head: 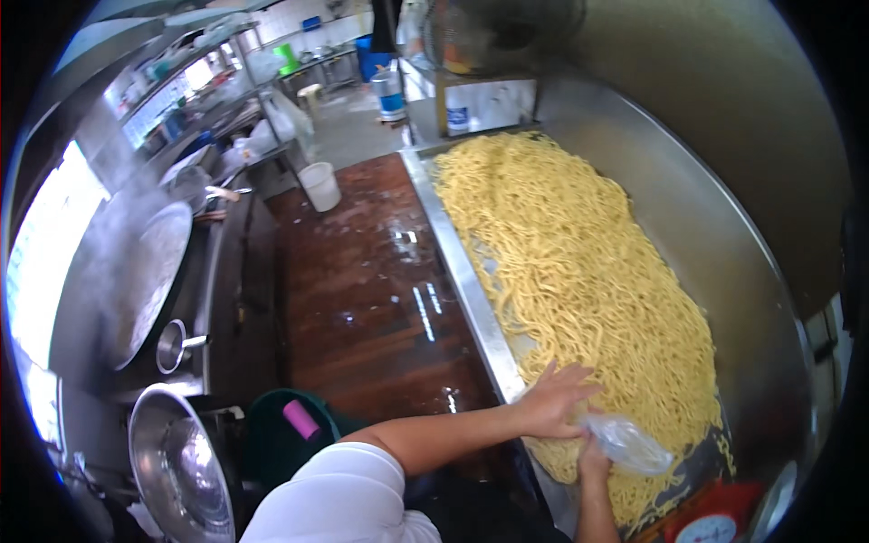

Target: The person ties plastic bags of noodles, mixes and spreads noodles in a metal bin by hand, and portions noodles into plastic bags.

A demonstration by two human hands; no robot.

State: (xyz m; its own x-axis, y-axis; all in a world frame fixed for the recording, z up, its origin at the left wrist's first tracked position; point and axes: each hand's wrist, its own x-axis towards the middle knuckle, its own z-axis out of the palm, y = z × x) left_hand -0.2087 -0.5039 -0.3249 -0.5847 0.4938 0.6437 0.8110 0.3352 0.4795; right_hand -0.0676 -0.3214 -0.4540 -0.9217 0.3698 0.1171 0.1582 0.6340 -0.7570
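Observation:
A long heap of yellow noodles covers much of the stainless steel table in front of me. My left hand reaches over the near edge of the heap, its fingers spread and nothing seen held in it. Just below it, my right hand is closed on a clear plastic bag, which lies over the noodles. The two hands are close together; whether they touch is hard to tell.
A red dial scale stands at the table's near right end. Left are a steaming wok, a ladle, a large metal bowl and a dark green bin. A white bucket stands on the wet floor.

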